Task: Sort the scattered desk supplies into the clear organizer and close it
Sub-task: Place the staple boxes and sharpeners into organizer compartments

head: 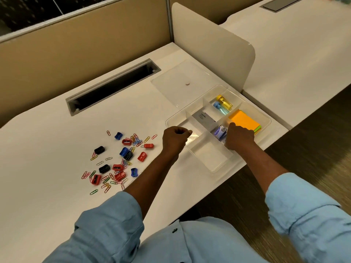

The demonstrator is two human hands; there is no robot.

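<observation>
Sorting is standing partway: the clear organizer (266, 118) is already holding vials (224, 103), sticky notes (244, 119) and a grey box (205, 119). The right hand (239, 138) is gripping a purple packet (220, 132) inside it. The left hand (175, 136) is curling at the rim, and I cannot tell whether it is holding anything. Paper clips (106, 184) and sharpeners (126, 142) are lying scattered on the desk (47, 149), with the lid (176, 78) lying off behind the organizer.

A white desk (57, 149) runs along a tan fabric partition (76, 54), with a grey cable slot (112, 88) cut into its top. A cream divider (212, 50) with a rounded corner parts it from a second white desk (294, 54) on the right. Dark wood-grain floor (313, 139) lies below
</observation>
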